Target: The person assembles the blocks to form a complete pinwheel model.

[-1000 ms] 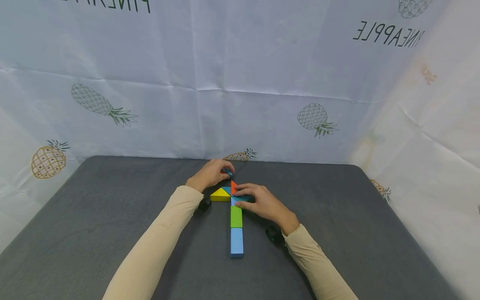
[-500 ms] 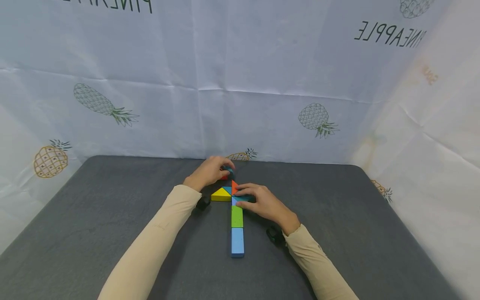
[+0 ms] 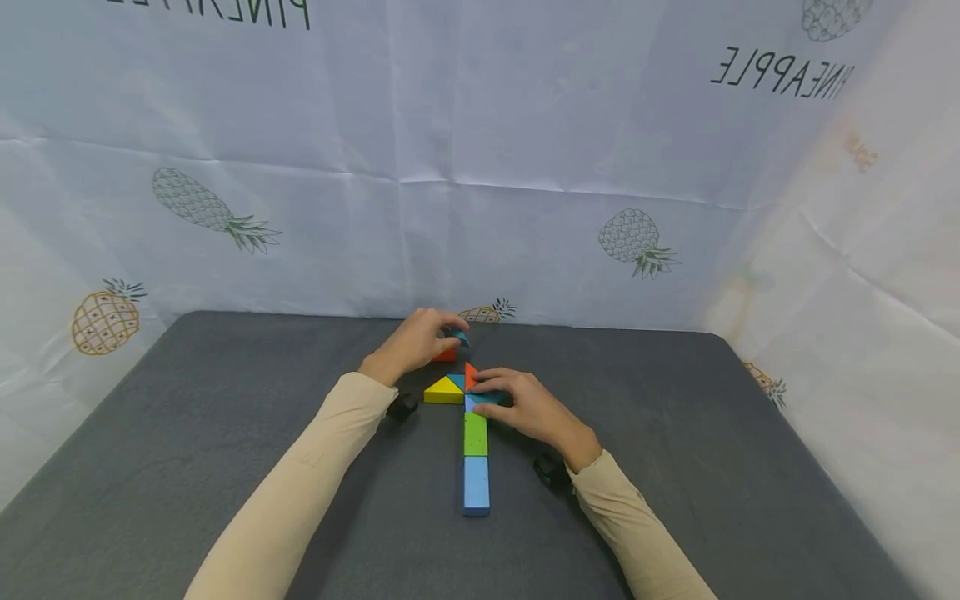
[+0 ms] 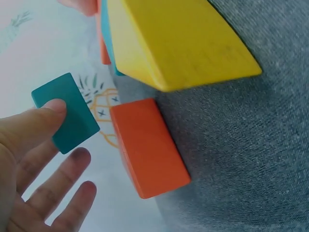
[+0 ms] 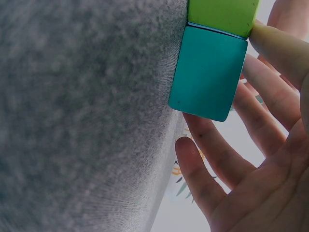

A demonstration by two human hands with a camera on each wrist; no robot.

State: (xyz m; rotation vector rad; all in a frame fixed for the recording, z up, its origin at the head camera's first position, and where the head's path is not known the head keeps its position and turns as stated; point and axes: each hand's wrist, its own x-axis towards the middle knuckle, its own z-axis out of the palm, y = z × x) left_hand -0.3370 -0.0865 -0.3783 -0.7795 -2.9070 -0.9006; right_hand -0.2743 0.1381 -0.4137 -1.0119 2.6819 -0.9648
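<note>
My left hand (image 3: 412,343) pinches a small teal block (image 4: 72,118) between thumb and fingertips, raised off the table. Beside it an orange block (image 4: 152,147) rests on the table, partly hidden by that hand in the head view. My right hand (image 3: 534,408) lies with spread, loosely bent fingers around another teal block (image 5: 207,72), its thumb touching near the green block (image 5: 223,14). An upright orange triangular block (image 3: 469,377) stands by its fingertips. Left of that are a yellow triangular block (image 3: 444,392) and a partly covered blue piece (image 3: 456,380).
Below the green block, a light blue block (image 3: 476,485) continues the column toward the person. All lie on a dark grey table (image 3: 225,467). A pale cloth (image 3: 495,125) with pineapple prints hangs behind its far edge.
My left hand has drawn slightly away and to the left with the teal block, uncovering the orange block. My right hand has stayed in place.
</note>
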